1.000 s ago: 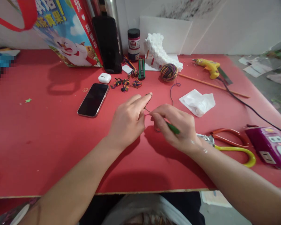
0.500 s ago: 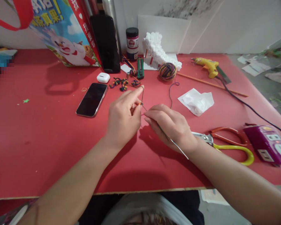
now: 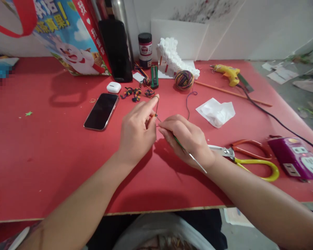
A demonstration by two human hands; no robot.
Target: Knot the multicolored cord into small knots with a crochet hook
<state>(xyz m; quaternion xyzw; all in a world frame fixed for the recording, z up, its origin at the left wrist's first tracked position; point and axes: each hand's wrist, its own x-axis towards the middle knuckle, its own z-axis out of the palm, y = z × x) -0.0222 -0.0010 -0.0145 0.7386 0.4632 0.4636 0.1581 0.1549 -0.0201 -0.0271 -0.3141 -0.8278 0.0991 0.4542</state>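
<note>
My left hand hovers over the red table, its fingers pinched on a thin multicoloured yarn strand that loops over the raised index finger. Right beside it, my right hand is closed around a slim crochet hook with a green grip, whose tip meets the yarn between the two hands. A ball of multicoloured yarn lies farther back, with a loose strand trailing toward my hands. Several small yarn knots lie near the left fingertip.
A dark phone and a white earbud case lie left of my hands. Scissors and a purple power strip sit to the right. A crumpled tissue, yellow glue gun, jar, white foam piece and printed bag stand behind.
My left index finger has lifted with the yarn loop on it. My right hand has turned, so the hook's shaft now sticks out behind the palm. In the last half second little moved.
</note>
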